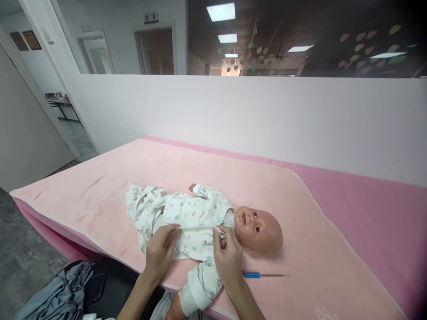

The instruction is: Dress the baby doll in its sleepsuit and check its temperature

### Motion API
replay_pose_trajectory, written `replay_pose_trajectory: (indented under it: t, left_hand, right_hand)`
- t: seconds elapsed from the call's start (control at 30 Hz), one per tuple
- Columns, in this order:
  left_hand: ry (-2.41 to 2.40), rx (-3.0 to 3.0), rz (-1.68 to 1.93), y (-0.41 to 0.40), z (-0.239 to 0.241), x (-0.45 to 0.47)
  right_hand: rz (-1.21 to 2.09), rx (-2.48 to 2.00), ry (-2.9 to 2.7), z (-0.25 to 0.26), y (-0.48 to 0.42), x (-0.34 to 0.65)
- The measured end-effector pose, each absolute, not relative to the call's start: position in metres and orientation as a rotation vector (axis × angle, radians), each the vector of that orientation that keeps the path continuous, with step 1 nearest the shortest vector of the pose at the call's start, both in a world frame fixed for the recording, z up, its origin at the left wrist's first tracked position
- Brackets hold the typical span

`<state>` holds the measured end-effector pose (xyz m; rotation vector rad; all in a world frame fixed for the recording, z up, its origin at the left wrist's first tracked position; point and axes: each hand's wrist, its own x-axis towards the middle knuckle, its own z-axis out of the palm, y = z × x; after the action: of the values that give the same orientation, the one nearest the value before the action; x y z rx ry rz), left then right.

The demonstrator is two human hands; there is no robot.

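A baby doll lies on its back on a pink blanket, head to the right. It wears a white patterned garment. My left hand pinches the garment's front edge near the doll's waist. My right hand grips the same edge near the doll's neck. Between the two hands the fabric edge is pulled into a straight line. One sleeved doll arm hangs over the near edge under my right wrist.
A thin stick with a blue end lies on the blanket right of my right hand. A brighter pink mat lies beneath the blanket. A white wall stands behind. Grey fabric and a dark bag sit below the near edge.
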<state>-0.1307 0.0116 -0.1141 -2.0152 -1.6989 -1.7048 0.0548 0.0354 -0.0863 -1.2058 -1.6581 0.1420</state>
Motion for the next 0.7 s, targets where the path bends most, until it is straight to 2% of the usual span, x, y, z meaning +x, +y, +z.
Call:
replay_pose_trajectory:
  t: [0.17, 0.53, 0.7]
  left_hand:
    - [-1.899, -1.846, -1.772, 0.014, -0.108, -0.126]
    - [-1.907, -1.894, -1.327, 0.014, -0.097, -0.110]
    - [-1.959, -1.839, -1.302, 0.017, -0.096, -0.110]
  right_hand:
    - [0.128, -1.195, -1.680, -0.086, 0.035, 0.055]
    - [0.143, -1.205, -1.697, -0.086, 0.036, 0.055]
    - [0.171, -1.218, -1.710, -0.088, 0.036, 0.056]
